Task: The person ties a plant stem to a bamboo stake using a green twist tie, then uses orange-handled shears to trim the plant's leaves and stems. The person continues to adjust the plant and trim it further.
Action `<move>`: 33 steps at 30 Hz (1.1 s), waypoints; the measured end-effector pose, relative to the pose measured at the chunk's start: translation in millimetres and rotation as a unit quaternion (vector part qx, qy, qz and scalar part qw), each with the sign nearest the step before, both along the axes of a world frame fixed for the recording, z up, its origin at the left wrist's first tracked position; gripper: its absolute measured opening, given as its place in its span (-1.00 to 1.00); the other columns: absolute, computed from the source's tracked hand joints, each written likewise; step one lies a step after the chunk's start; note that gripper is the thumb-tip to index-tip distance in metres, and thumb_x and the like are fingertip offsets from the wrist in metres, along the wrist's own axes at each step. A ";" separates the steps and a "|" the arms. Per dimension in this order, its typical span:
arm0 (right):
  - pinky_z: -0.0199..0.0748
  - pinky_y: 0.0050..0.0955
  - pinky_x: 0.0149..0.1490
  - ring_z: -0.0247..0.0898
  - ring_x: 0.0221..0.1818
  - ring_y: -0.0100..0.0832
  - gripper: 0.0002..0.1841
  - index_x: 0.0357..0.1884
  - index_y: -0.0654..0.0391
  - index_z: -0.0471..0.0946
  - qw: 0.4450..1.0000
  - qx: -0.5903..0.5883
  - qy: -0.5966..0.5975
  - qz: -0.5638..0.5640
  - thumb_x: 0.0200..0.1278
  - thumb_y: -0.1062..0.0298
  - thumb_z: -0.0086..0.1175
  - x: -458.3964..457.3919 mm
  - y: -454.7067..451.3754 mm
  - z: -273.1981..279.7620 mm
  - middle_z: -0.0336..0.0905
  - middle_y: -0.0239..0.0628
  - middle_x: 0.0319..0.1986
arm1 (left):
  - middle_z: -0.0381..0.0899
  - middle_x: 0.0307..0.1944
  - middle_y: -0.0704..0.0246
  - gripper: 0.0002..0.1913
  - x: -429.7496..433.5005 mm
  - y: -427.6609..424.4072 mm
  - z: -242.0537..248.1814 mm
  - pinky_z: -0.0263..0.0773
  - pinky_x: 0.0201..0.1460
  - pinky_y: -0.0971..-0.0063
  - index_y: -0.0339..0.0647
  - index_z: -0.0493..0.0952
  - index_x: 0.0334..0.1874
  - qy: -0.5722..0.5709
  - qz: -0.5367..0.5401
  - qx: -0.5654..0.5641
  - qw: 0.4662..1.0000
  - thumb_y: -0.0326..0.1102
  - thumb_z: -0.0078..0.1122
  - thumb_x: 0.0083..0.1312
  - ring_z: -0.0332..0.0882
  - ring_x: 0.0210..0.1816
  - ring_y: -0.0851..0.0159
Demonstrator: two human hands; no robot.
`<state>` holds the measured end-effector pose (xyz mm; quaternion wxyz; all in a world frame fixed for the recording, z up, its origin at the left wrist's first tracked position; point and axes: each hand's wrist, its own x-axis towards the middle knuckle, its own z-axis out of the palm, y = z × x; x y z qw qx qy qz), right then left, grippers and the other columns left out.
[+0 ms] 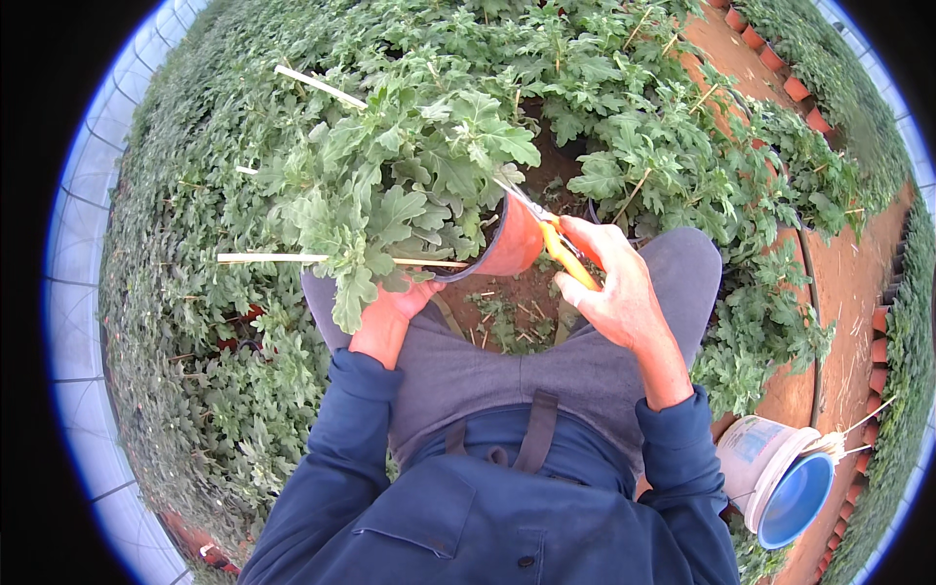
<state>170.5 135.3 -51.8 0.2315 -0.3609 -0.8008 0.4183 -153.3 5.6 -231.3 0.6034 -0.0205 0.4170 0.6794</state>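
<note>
A leafy green potted plant (395, 212) in a reddish plastic pot (512, 238) is tipped to the left above my lap. Pale wooden stakes (274, 258) stick out from its leaves. My left hand (413, 296) is at the pot's lower left rim, its fingers partly hidden by leaves and pot, and seems to support it. In my right hand (610, 281) are pruning snips with orange handles (567, 256). Their narrow metal blades point up and left to the stems over the pot's rim; whether they touch a stem cannot be told.
Dense rows of similar plants (205, 409) surround me. Cut bits lie on the soil (512, 318) between my feet. At the lower right, a white bucket (757, 453) with a blue container (797, 504) and pale sticks lies near a black hose (812, 292) on the reddish path.
</note>
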 end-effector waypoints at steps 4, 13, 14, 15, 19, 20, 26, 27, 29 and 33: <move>0.45 -0.23 0.32 0.52 0.20 -0.14 -0.30 0.35 0.19 0.48 1.000 0.005 -0.005 -0.003 0.08 0.40 0.34 0.0 -8.2 -2.5 0.53 -0.09 0.10 | 0.59 0.04 0.32 -0.55 -3.4 0.4 -3.0 0.48 -0.26 0.03 -0.02 0.49 0.18 0.072 -0.045 0.040 0.996 0.14 -0.13 0.54 0.58 -0.07 -0.01; 0.56 -0.25 0.18 0.59 0.06 -0.17 -0.36 0.31 0.17 0.52 0.999 0.045 0.012 -0.021 0.09 0.44 0.34 -13.4 0.0 -22.1 0.55 -0.12 -0.01 | 0.53 0.28 0.19 -0.35 -1.7 -14.5 2.6 0.40 -0.05 -0.53 -0.04 0.40 0.41 0.019 0.017 0.020 0.999 0.28 -0.22 0.52 0.47 0.17 -0.16; 0.57 -0.26 0.16 0.61 0.03 -0.18 -0.37 0.30 0.17 0.53 0.999 0.038 0.016 -0.025 0.09 0.45 0.34 -13.5 -0.9 -23.8 0.57 -0.13 -0.02 | 0.54 0.26 0.19 -0.36 -2.1 -14.4 -0.7 0.40 -0.05 -0.52 -0.04 0.41 0.39 0.057 0.024 -0.016 0.998 0.28 -0.23 0.52 0.47 0.17 -0.16; 0.58 -0.28 0.14 0.62 0.00 -0.18 -0.39 0.28 0.17 0.54 0.999 0.029 0.018 -0.030 0.09 0.45 0.34 -13.5 -2.5 -25.4 0.58 -0.14 -0.03 | 0.54 0.24 0.19 -0.36 -2.3 -14.1 -4.5 0.40 -0.06 -0.51 -0.04 0.42 0.37 0.069 0.016 -0.008 0.997 0.28 -0.24 0.52 0.47 0.16 -0.16; 0.59 -0.32 0.13 0.65 -0.04 -0.20 -0.42 0.25 0.18 0.58 0.998 0.033 0.028 -0.042 0.10 0.47 0.35 -15.9 -8.5 -32.3 0.63 -0.13 -0.04 | 0.54 0.23 0.19 -0.39 -7.9 -11.5 -15.8 0.39 -0.15 -0.32 -0.03 0.44 0.34 -0.006 0.015 0.013 1.000 0.26 -0.26 0.52 0.47 0.10 -0.19; 0.58 -0.33 0.13 0.65 -0.03 -0.22 -0.42 0.25 0.18 0.58 0.998 0.033 0.043 -0.041 0.10 0.47 0.35 -16.7 -10.0 -34.0 0.64 -0.13 -0.04 | 0.54 0.24 0.18 -0.39 -9.0 -10.5 -17.1 0.39 -0.17 -0.26 -0.02 0.45 0.33 -0.065 0.030 0.017 0.997 0.26 -0.27 0.52 0.47 0.08 -0.19; 0.57 -0.33 0.13 0.66 0.00 -0.26 -0.44 0.26 0.15 0.58 0.989 -0.070 0.118 -0.049 0.13 0.43 0.34 -16.7 -16.9 -44.6 0.68 -0.15 -0.02 | 0.62 -0.12 0.22 -0.45 -6.0 -5.1 -15.9 0.34 -0.23 -0.13 -0.04 0.57 0.13 -0.053 0.023 0.015 0.998 0.24 -0.20 0.48 0.48 -0.10 -0.18; 0.57 -0.35 0.13 0.66 -0.01 -0.31 -0.44 0.26 0.16 0.58 0.984 -0.112 0.130 -0.051 0.15 0.44 0.34 -16.6 -18.3 -46.7 0.69 -0.19 -0.01 | 0.61 -0.19 0.23 -0.45 -5.7 -4.9 -14.9 0.34 -0.23 -0.13 -0.04 0.59 0.09 -0.049 0.021 0.018 0.998 0.24 -0.19 0.47 0.48 -0.13 -0.17; 0.58 -0.40 0.10 0.65 -0.03 -0.40 -0.46 0.27 0.19 0.57 0.968 -0.186 0.159 -0.054 0.18 0.45 0.32 -17.0 -21.9 -50.7 0.70 -0.24 0.01 | 0.60 -0.26 0.25 -0.46 -4.9 -5.5 -13.9 0.33 -0.24 -0.12 -0.04 0.60 0.05 -0.023 0.018 0.014 0.999 0.24 -0.17 0.46 0.47 -0.16 -0.15; 0.60 -0.50 -0.01 0.63 -0.11 -0.52 -0.47 0.31 0.22 0.52 0.917 -0.322 0.229 -0.046 0.27 0.49 0.29 -17.2 -32.3 -55.8 0.68 -0.28 -0.01 | 0.60 -0.20 0.25 -0.46 -1.6 -6.9 -14.3 0.32 -0.22 -0.11 -0.03 0.58 0.09 0.001 0.010 0.018 1.000 0.25 -0.16 0.45 0.46 -0.13 -0.12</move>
